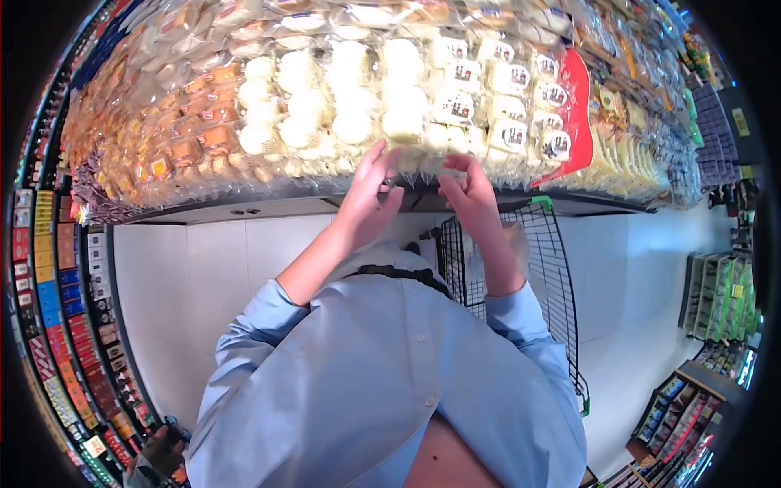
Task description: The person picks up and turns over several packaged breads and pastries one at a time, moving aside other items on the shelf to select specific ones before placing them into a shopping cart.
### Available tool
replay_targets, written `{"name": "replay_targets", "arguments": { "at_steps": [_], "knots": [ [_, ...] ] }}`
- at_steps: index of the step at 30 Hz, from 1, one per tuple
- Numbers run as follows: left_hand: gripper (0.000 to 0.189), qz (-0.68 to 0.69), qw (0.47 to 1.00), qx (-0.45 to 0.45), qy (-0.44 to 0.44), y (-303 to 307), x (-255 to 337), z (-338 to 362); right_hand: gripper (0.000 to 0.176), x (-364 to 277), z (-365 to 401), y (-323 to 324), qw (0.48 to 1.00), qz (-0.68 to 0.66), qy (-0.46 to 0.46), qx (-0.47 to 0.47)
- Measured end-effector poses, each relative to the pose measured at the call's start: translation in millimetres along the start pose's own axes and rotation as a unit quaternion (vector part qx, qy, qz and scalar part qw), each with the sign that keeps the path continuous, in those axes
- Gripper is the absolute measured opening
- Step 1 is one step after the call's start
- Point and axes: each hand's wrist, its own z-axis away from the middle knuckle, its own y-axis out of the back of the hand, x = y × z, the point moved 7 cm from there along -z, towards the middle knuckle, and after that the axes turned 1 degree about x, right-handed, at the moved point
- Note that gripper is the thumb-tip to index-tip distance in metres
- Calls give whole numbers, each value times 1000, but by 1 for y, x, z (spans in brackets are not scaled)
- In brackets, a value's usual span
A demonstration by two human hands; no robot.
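My left hand (371, 185) is raised at the front edge of a display of packaged baked goods, its fingers apart and nothing in them. Just beyond its fingertips are clear packs of round white buns (353, 128). My right hand (470, 193) hangs to the right over the same edge, fingers loosely curled and apart, also holding nothing. Closest to that hand are white round packs with black printed labels (457, 108). Neither hand visibly grips a pack.
A black wire shopping cart (560, 268) with green corners stands below my right arm. Orange-brown wrapped pastries (185, 148) fill the display's left side. A red curved divider (579, 114) rises on the right. Shelves of boxed goods (69, 293) line the far left.
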Motion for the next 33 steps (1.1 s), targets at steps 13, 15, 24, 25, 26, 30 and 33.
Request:
{"name": "replay_targets", "arguments": {
  "at_steps": [13,15,24,25,26,30,33],
  "knots": [
    [67,82,991,-81,61,3,-22,-7,66,-29,-61,-40,997,21,-58,45],
    [66,94,991,-81,57,3,-26,-9,57,-30,-65,-40,996,52,-64,20],
    [62,126,988,-75,41,11,-19,-13,36,-35,-61,-27,990,89,58,95],
    [61,140,986,-77,41,14,-19,-11,35,-40,-52,-22,991,71,33,109],
    [60,156,984,-80,40,15,-19,-9,34,-44,-42,-21,996,24,-6,91],
    [55,274,952,-39,133,29,-24,6,31,-36,-5,-24,989,-121,-84,-9],
    [53,458,847,-160,216,21,1,12,35,-51,28,-41,983,-130,-123,-32]
  ]
}}
